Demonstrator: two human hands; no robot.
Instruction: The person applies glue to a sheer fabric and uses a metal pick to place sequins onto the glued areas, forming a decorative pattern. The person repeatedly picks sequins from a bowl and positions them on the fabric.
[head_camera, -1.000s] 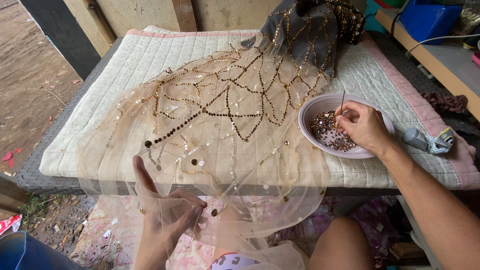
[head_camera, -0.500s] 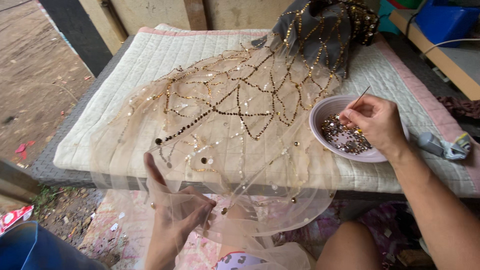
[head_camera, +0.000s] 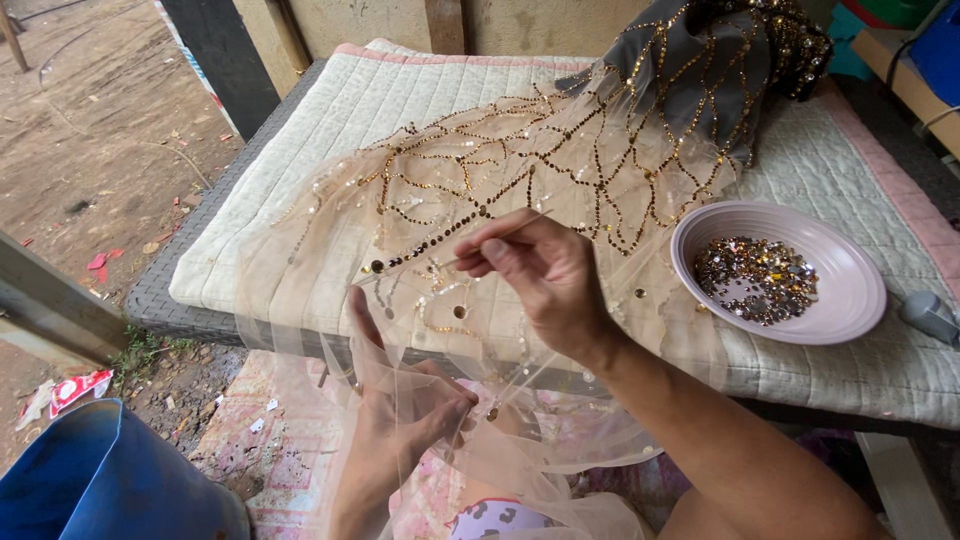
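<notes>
Two hands on sheer beaded fabric (head_camera: 520, 190), bowl (head_camera: 850, 290) of beads at right.
Left hand (head_camera: 400, 415) spread underneath as support; right hand (head_camera: 535, 275) pinches a thin needle (head_camera: 425, 268) mid-frame.

Open quilted mat (head_camera: 400, 95) left of the pink sequin bowl (head_camera: 850, 300); beaded tulle (head_camera: 520, 180) blocking centre, grey beaded bundle (head_camera: 720, 60) crowding behind the bowl.

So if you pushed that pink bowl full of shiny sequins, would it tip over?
Probably not easily: the round pale pink bowl looks wide and shallow, sitting flat on the quilted cream mat. It would likely slide poorly on that padded surface. The loose gold and silver sequins would probably shift and could spill.
</notes>
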